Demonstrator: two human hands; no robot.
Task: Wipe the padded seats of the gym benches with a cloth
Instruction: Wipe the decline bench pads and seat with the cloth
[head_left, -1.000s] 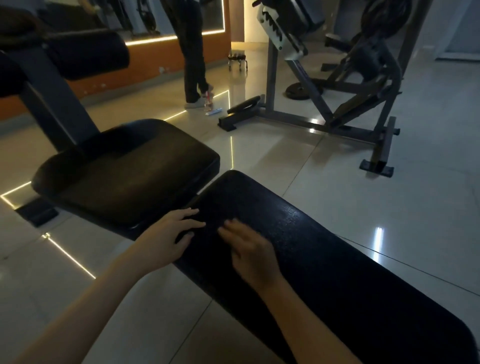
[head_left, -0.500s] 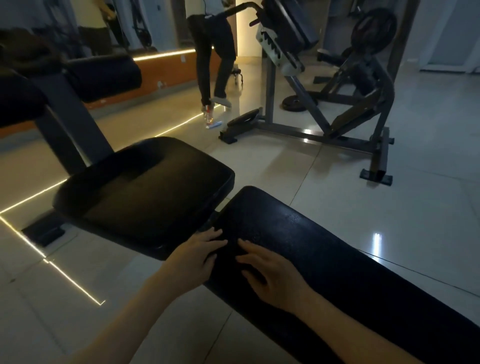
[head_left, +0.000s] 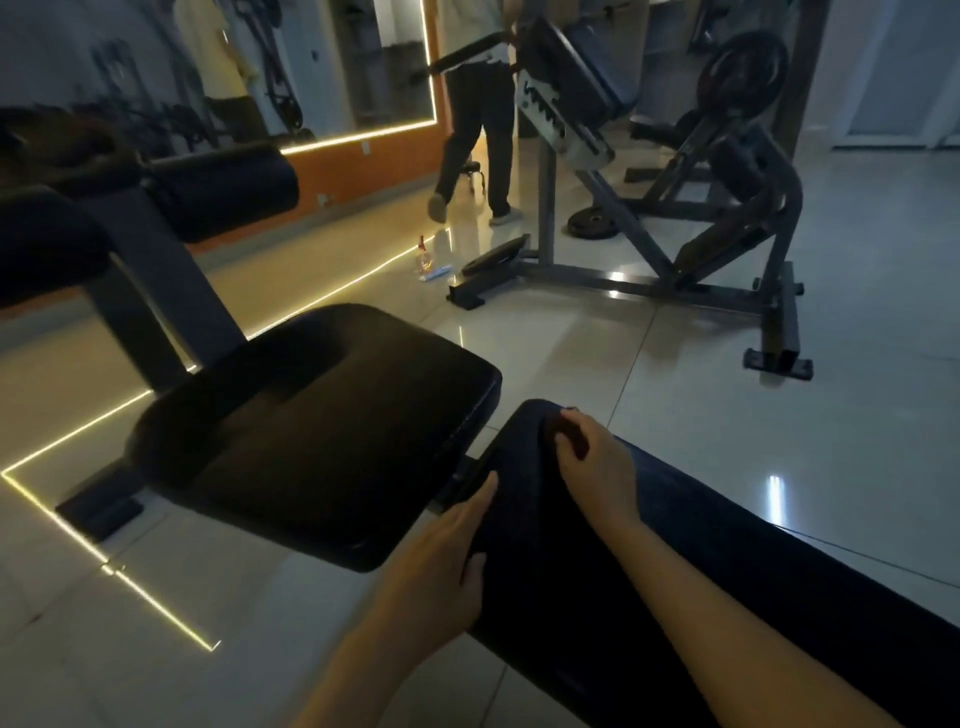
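Two black pads stand on the glossy tiled floor (head_left: 701, 374). The seat pad (head_left: 322, 431) is left. The left hand (head_left: 447, 545) lies straight-fingered along the long bench pad's (head_left: 753, 597) left edge. The right hand (head_left: 592, 462) sits curled at its far end, holding what I cannot tell. A grey weight machine (head_left: 649, 286) stands far right.

A glossy pale tiled floor (head_left: 675, 415) is shown, crossed by lit strips (head_left: 67, 525) at 9 o'clock. A black padded seat (head_left: 311, 431) and long pad (head_left: 727, 597) are stood centrally; a small bottle (head_left: 423, 260) and a machine frame (head_left: 675, 291) are set towards 12 and 1 o'clock.
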